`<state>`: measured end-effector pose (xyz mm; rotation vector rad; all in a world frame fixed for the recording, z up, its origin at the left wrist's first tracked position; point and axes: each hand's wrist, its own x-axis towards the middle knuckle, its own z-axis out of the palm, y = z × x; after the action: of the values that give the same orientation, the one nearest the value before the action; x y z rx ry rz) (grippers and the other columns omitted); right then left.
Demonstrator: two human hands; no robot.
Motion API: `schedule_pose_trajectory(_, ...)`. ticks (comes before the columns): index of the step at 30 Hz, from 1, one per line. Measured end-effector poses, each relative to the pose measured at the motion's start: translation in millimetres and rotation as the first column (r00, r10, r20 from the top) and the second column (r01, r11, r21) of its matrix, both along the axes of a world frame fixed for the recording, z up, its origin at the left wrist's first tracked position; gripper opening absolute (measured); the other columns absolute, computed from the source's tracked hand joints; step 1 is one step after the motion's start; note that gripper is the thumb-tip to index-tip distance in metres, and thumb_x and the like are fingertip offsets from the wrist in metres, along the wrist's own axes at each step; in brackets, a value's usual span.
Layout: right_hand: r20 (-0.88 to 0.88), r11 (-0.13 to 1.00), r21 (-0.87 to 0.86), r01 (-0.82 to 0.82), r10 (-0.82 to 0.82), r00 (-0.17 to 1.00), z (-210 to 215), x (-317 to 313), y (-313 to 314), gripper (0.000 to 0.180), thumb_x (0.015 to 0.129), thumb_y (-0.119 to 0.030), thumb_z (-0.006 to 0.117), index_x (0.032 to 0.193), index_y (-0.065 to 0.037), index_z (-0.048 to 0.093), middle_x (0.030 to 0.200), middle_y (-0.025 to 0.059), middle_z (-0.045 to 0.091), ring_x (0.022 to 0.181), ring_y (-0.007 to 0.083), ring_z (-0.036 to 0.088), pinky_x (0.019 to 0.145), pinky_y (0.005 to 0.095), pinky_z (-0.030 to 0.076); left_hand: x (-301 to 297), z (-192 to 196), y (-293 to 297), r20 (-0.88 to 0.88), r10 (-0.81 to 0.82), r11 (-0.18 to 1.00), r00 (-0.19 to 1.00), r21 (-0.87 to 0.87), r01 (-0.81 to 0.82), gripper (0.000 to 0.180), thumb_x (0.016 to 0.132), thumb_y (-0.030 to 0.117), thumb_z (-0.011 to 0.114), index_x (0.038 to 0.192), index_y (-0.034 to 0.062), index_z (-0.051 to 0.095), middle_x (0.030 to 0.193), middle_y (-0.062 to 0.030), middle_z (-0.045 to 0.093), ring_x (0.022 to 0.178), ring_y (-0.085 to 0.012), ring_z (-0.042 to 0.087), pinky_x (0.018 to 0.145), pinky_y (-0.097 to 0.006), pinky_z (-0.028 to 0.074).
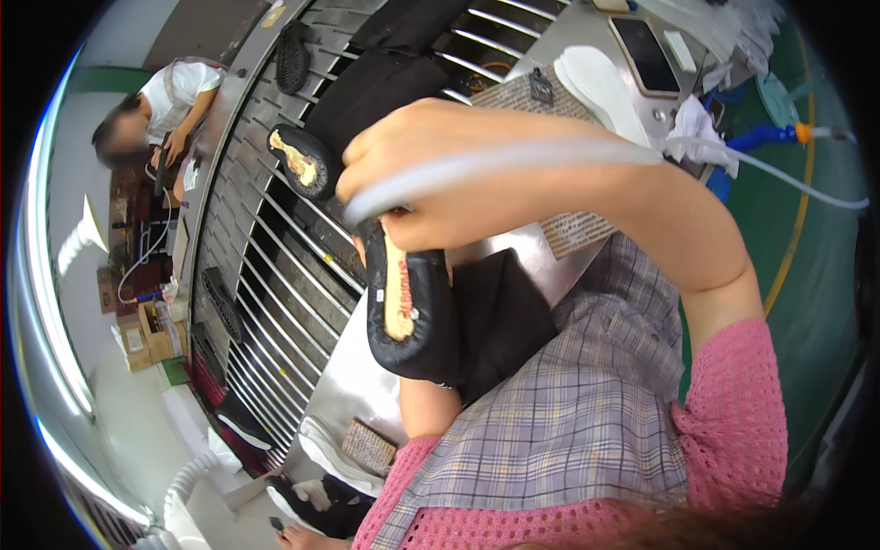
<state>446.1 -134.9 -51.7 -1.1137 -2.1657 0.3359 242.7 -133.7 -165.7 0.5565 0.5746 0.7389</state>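
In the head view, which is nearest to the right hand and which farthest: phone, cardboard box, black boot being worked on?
1. Black boot: right below the right hand.
2. Phone: upper right.
3. Cardboard box: left, in the background.

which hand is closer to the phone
Right. The right hand is over the shoe's upper end, left of and below the phone; the left hand, mostly hidden behind the shoe, is lower and farther away.

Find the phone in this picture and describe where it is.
In the head view, the phone lies at the upper right on the metal worktop, between white sole-shaped pieces and a small white block.
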Motion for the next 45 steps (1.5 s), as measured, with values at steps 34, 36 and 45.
schedule_pose_trajectory(34,-0.41,0.914,0.163,0.371,-0.28,0.868,-4,22,-29,0.014,0.081,-0.009,0.074,0.09,-0.002,0.066,0.078,0.0076,0.064,0.064,0.0172,0.06,0.055,0.0277,0.046,25,-41,25,0.081,-0.155,0.908,0.985,0.403,0.11,0.104,0.072,0.08,0.056,0.132,-0.0044,0.046,0.122,-0.0182,0.061,0.107,-0.0246,0.063,0.093,-0.037,0.052)
schedule_pose_trajectory(36,-0.34,0.901,0.266,0.342,-0.244,0.908,-12,19,-28,0.017,0.078,-0.007,0.075,0.09,-0.002,0.064,0.077,0.0086,0.063,0.064,0.0199,0.061,0.055,0.03,0.047,23,-55,27,0.104,-0.158,0.914,0.982,0.391,0.106,0.103,0.073,0.078,0.056,0.134,-0.0036,0.044,0.124,-0.0183,0.059,0.109,-0.0249,0.062,0.095,-0.038,0.051)
schedule_pose_trajectory(45,-0.274,0.987,0.059,-0.149,0.159,0.949,-19,-16,-108,0.018,0.07,0.0,0.075,0.083,0.002,0.063,0.07,0.0077,0.058,0.056,0.0207,0.057,0.048,0.0302,0.047,27,-81,28,0.228,-0.09,0.996,0.97,0.017,0.088,0.085,0.087,0.068,0.048,0.137,0.0003,0.043,0.126,-0.0183,0.058,0.11,-0.0257,0.062,0.095,-0.038,0.051)
